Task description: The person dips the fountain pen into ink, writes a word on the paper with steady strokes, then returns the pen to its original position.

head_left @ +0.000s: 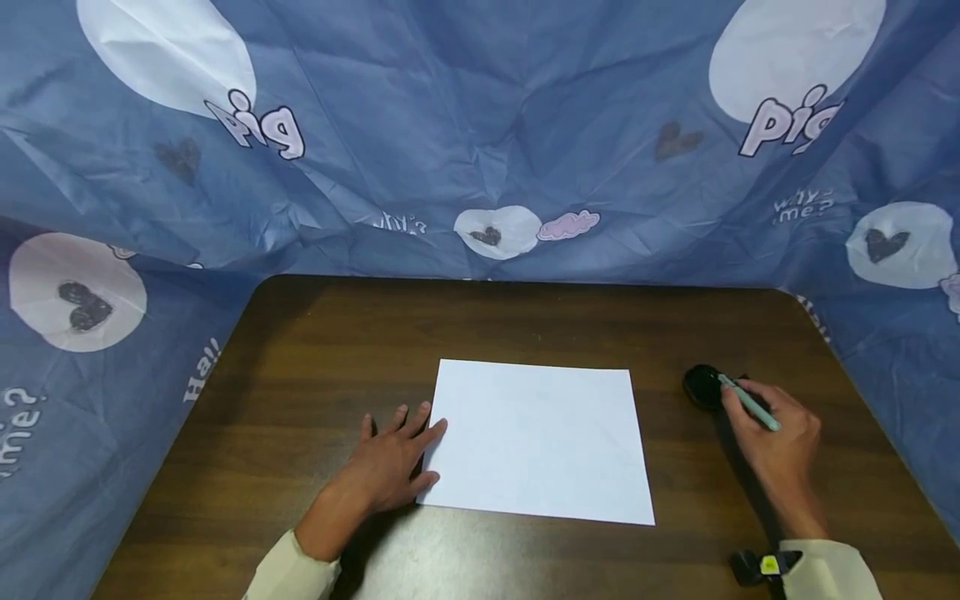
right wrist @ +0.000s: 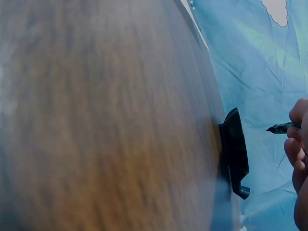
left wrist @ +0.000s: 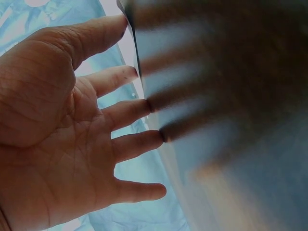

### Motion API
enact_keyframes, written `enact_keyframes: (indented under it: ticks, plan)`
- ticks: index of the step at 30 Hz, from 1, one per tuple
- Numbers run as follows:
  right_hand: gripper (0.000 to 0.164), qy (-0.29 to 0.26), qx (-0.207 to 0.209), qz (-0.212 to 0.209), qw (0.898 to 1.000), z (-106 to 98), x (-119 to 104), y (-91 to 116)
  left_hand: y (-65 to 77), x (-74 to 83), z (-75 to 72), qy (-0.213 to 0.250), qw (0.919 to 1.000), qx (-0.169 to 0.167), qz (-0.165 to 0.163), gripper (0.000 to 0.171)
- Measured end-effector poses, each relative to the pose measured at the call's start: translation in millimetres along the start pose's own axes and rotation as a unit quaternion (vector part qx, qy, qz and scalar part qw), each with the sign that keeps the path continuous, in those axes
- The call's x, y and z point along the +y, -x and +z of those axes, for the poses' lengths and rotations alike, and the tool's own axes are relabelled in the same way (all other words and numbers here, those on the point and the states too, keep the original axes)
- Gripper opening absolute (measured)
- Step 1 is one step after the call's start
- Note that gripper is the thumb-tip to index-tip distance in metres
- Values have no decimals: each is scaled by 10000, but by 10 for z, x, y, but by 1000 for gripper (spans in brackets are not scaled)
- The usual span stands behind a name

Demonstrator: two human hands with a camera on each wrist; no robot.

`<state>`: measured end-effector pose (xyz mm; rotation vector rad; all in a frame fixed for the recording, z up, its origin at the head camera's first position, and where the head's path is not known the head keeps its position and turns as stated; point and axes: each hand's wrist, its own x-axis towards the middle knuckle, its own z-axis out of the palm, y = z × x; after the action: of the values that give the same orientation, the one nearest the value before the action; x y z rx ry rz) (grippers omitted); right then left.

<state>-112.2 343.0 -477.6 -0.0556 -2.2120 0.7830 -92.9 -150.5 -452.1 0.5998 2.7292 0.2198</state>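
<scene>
A white sheet of paper [head_left: 536, 442] lies flat on the brown table. My left hand [head_left: 393, 462] rests at its left edge with spread fingers, the thumb and forefinger over the paper. In the left wrist view, the fingertips [left wrist: 156, 137] of this hand touch down on the surface. On the right, my right hand [head_left: 780, 433] pinches a slim pale green pen [head_left: 753, 406]. Its pointed dark tip [right wrist: 276, 129] shows in the right wrist view, raised above a small round black dish [right wrist: 237, 147] with a short spout.
The wooden table [head_left: 360, 325] has rounded far corners. A blue printed cloth [head_left: 420, 125] hangs behind it and along both sides. A black wrist device [head_left: 757, 567] with a yellow label sits by the right sleeve [head_left: 825, 571].
</scene>
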Motion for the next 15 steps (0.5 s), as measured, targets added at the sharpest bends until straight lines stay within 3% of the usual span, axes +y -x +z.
enact_keyframes:
  ticks: [15]
  plan:
    - [17,-143,76,-442,9989,68,-44,-10,-10,-5,20,-7,10000,57,-13,68]
